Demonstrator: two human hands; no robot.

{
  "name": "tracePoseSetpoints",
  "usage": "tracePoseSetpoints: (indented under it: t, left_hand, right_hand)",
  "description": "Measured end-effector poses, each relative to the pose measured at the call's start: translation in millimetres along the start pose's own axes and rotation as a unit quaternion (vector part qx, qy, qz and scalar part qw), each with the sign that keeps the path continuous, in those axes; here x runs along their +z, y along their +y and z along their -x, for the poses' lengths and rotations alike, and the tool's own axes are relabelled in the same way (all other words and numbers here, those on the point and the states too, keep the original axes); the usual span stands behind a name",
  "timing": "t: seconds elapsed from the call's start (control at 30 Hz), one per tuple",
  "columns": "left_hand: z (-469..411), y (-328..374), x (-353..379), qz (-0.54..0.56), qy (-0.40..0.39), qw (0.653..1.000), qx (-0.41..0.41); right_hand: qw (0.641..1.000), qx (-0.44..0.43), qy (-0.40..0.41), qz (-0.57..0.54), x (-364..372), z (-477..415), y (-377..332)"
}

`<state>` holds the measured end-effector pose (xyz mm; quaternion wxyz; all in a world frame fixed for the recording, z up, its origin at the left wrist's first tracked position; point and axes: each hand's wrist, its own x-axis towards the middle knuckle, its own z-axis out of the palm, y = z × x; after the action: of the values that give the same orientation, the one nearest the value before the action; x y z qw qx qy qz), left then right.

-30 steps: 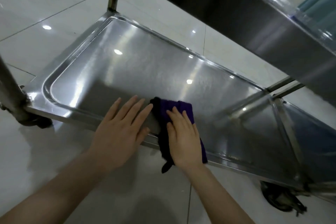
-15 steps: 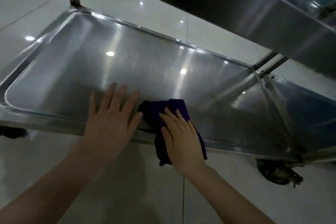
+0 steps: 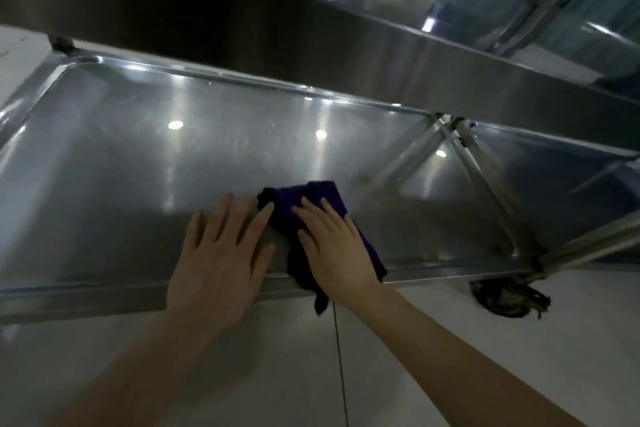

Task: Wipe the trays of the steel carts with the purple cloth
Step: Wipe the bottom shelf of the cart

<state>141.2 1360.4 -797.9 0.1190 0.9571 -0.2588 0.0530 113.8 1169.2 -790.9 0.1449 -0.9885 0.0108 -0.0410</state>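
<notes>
Low view under a steel cart. Bottom tray (image 3: 138, 156) fills the left and centre, with its raised rim all round and ceiling lights reflected in it. Upper tray (image 3: 311, 55) crosses overhead as a dark band.

Cloth (image 3: 322, 194), purple, lies on the bottom tray at the front rim, right of centre. Its near part drapes over the rim and one corner hangs below it, above the floor (image 3: 450, 329).

R hand (image 3: 334, 246) is palm down on the cloth with fingers straight and slightly spread, pressing it onto the steel. Grip is open and flat, nothing pinched. The wrist sits over the rim.

L hand (image 3: 221, 253) is just left of it, palm down on bare tray, fingers straight and spread. Grip is open, holding nothing. The forefinger tip is just beside the cloth's dark left edge; can't tell if it touches. The heel of the hand rests on the front rim.

Right of the tray, thin steel posts (image 3: 485, 166) meet at the corner, and a 2nd cart's tray (image 3: 554, 177) butts up beside them. A dark caster (image 3: 505, 298) sits on the floor under that front corner, tangled with what looks like fluff. Floor is pale tile, with one grout line (image 3: 341, 357) running btw the forearms.
</notes>
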Motion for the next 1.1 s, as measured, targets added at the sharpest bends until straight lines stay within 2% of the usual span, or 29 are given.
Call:
tracePoseSetpoints:
  t: [0.1,0.2,0.37,0.43,0.53,0.63,0.7,0.83,1.03,1.1]
  left_hand:
    - [-2,-3,-2,0.015,-0.010,1.000,0.015]
    - [-3,-6,-3,0.019,-0.032,0.999,0.035]
    - [-6,-10,-2,0.030,-0.035,0.998,0.036]
    - [-4,-12,0,0.034,-0.037,0.998,0.039]
    - [-2,-12,1,0.047,-0.020,0.998,0.037]
    - [0,-12,1,0.044,-0.005,0.998,0.038]
    - [1,-12,-2,0.056,-0.001,0.998,0.038]
    - [1,-7,-7,0.047,-0.002,0.998,0.031]
    - [-3,-4,0,-0.011,-0.023,1.000,0.004]
    - [-5,-4,-1,-0.049,-0.042,0.998,0.004]
  right_hand:
    - [1.000,-0.017,-0.009,-0.011,-1,50,-13]
    - [1.000,0.005,0.001,-0.013,-5,33,-10]
    - [0.987,0.160,0.025,-0.013,-9,-68,17]
    - [0.983,0.179,0.038,0.006,-4,-76,11]
    - [0.995,0.099,0.017,0.011,-4,-34,-4]
    - [0.998,-0.009,-0.055,-0.006,-22,34,-6]
    - [0.996,-0.035,-0.085,-0.011,-29,66,-3]
    - [0.997,-0.039,-0.067,-0.013,-28,31,28]
    - [0.998,0.059,-0.001,-0.005,-23,-99,90]
    - [0.999,0.035,-0.004,-0.017,-19,-97,93]
